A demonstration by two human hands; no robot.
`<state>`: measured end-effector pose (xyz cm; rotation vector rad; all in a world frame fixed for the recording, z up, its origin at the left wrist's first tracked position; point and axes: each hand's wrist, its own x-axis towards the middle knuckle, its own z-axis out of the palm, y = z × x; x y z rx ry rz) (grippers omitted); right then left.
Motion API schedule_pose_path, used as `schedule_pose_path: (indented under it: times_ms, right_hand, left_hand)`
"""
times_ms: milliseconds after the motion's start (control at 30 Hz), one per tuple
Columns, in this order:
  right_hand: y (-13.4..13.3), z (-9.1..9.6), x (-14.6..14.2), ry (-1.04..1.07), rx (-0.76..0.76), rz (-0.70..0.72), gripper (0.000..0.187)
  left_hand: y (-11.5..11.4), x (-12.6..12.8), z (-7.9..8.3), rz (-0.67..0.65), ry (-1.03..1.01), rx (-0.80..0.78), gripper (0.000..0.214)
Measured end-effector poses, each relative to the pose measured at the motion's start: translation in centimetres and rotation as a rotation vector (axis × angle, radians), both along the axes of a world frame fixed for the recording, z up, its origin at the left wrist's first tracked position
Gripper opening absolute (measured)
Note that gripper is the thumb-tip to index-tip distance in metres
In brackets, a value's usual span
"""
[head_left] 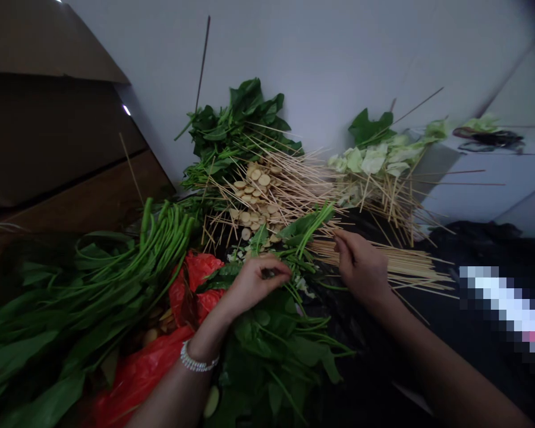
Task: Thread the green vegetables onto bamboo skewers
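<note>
Your left hand (261, 278) curls half-closed over the loose greens (285, 339); your right hand (364, 266) bunches at the bare sticks (412, 267). Whether either grips anything, I can't tell! Beyond, pale slices (255, 193) and pale leaves (377, 157) look already skewered; greens, sticks and that long-stemmed bunch (164, 238) leave plenty left.

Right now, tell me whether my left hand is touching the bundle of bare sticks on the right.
Apart. The head view shows a gap between the left hand and the sticks, with green stems showing there.
</note>
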<state>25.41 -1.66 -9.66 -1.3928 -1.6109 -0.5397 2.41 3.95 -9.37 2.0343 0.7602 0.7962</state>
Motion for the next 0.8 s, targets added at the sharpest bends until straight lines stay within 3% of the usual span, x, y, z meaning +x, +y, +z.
schedule_pose_path:
  times_ms: [67, 200, 367, 500, 633, 733, 800]
  right_hand:
    - [0.0, -0.2, -0.2, -0.001, -0.015, 0.003, 0.020]
    - [0.0, -0.4, -0.5, -0.014, -0.028, 0.018, 0.019]
    - [0.0, -0.4, -0.6, -0.018, -0.007, 0.058, 0.019]
    - [-0.2, -0.3, -0.6, 0.015, -0.023, 0.029, 0.021]
    - [-0.3, -0.1, -0.7, 0.014, -0.026, 0.003, 0.022]
    - [-0.5, -0.2, -0.9, -0.039, -0.025, 0.044, 0.020]
    - [-0.5, -0.4, -1.3, -0.092, -0.042, 0.085, 0.020]
  left_hand:
    - [-0.3, 0.2, -0.2, -0.125, 0.131, 0.107, 0.011]
    - [-0.7, 0.5, -0.6, -0.206, 0.360, 0.332, 0.021]
    - [-1.0, 0.7, -0.6, -0.202, 0.419, 0.387, 0.018]
    - [-0.7, 0.5, -0.6, -0.045, 0.319, 0.332, 0.017]
    - [0.6, -0.4, -0.8, 0.295, 0.193, 0.216, 0.022]
    - [1.6, -1.1, -1.0, 0.503, -0.049, 0.079, 0.030]
    - [2.0, -1.3, -1.1, 0.540, -0.253, -0.059, 0.033]
